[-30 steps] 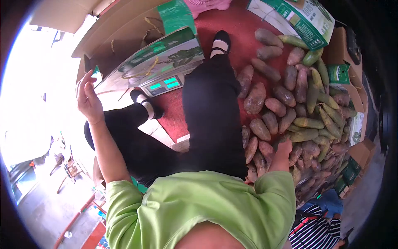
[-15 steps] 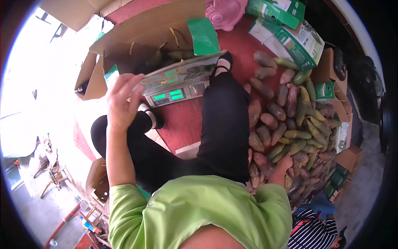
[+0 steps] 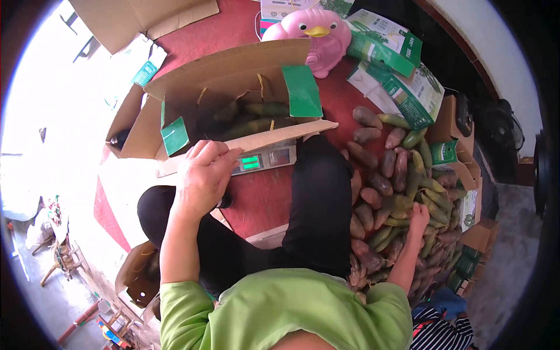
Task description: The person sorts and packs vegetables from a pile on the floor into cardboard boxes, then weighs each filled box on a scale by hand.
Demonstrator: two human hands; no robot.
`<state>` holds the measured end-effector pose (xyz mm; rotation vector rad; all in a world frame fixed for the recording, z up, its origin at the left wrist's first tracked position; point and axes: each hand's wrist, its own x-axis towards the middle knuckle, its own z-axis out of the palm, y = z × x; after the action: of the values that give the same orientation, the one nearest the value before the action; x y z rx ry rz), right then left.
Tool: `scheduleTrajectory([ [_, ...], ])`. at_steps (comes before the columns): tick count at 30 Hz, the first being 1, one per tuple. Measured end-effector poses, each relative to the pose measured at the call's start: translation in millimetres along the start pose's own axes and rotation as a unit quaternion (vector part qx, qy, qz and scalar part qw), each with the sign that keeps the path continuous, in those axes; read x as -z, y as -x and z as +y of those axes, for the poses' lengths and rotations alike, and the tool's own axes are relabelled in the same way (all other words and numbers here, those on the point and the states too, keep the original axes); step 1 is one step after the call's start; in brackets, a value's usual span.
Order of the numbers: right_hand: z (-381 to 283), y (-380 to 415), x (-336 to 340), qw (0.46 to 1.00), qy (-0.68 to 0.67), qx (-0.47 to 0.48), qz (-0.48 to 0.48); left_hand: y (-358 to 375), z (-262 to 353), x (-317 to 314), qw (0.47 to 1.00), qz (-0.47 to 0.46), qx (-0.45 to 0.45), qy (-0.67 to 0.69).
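Observation:
My left hand [image 3: 203,175] is closed on the near flap [image 3: 279,135] of an open cardboard box [image 3: 224,67]. Several long vegetables, some with yellow ties, lie inside the box [image 3: 266,109]. Below the flap, a scale shows green lit digits [image 3: 251,162], partly covered by my hand. To the right, my right hand [image 3: 419,221] reaches over a pile of green and reddish-brown vegetables [image 3: 382,185]. Its fingers are closed at the end of one brownish-green vegetable [image 3: 398,202].
A pink duck-faced plastic item [image 3: 321,38] stands behind the box. Green and white cartons [image 3: 402,87] lie at the upper right, with a black fan [image 3: 500,125] beyond. A person in a striped top [image 3: 446,335] is at the lower right. Another open box [image 3: 137,274] is at the lower left.
The box flap has tilted, now showing its edge and revealing more of the inside. My left hand has moved right and down with it. My right hand has moved forward over the pile. The view has shifted.

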<state>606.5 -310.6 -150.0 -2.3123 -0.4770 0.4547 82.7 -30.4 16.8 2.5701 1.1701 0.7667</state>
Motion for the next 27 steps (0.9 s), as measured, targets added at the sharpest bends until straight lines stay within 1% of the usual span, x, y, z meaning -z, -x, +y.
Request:
scheduleTrajectory([
  [2, -85, 26, -16, 0.995, -0.008, 0.095, -0.024, 0, 1, -1, 1.000, 0.002, 0.011, 0.019],
  [4, -174, 53, -22, 0.988, -0.041, 0.139, -0.059, -1, 0, 0, 1.000, 0.002, 0.009, 0.019],
  [6, -231, 63, -22, 0.954, -0.048, 0.292, -0.058, -2, 1, 0, 0.999, 0.009, 0.018, 0.034],
  [8, -293, 81, -24, 0.933, -0.095, 0.339, -0.078, -2, -1, 0, 0.999, 0.008, 0.015, 0.038],
  [10, -339, 87, -31, 0.899, -0.120, 0.416, -0.070, -3, -2, 0, 0.999, 0.008, 0.011, 0.039],
  [12, -380, 87, -45, 0.845, -0.174, 0.488, -0.133, -3, -4, -1, 0.999, 0.014, 0.006, 0.033],
  [14, -409, 93, -70, 0.827, -0.223, 0.474, -0.205, -3, -4, -2, 0.999, 0.016, 0.005, 0.033],
  [16, -432, 116, -107, 0.795, -0.335, 0.405, -0.304, -4, -5, -2, 0.999, 0.018, 0.004, 0.033],
  [18, -436, 113, -147, 0.817, -0.214, 0.435, -0.313, -4, -4, -3, 0.999, 0.027, 0.011, 0.037],
  [20, -435, 117, -189, 0.780, -0.209, 0.509, -0.298, -4, -5, -4, 0.998, 0.027, 0.011, 0.046],
  [22, -432, 117, -213, 0.792, -0.078, 0.542, -0.269, -5, -5, -4, 0.998, 0.023, 0.010, 0.056],
  [24, -434, 126, -219, 0.802, 0.025, 0.563, -0.197, -6, -2, -3, 0.998, 0.023, 0.024, 0.044],
  [26, -429, 136, -234, 0.769, 0.098, 0.609, -0.167, -6, -2, -4, 0.998, 0.029, 0.016, 0.054],
  [27, -426, 146, -239, 0.751, 0.121, 0.625, -0.172, -6, -2, -5, 0.998, 0.028, 0.020, 0.056],
])
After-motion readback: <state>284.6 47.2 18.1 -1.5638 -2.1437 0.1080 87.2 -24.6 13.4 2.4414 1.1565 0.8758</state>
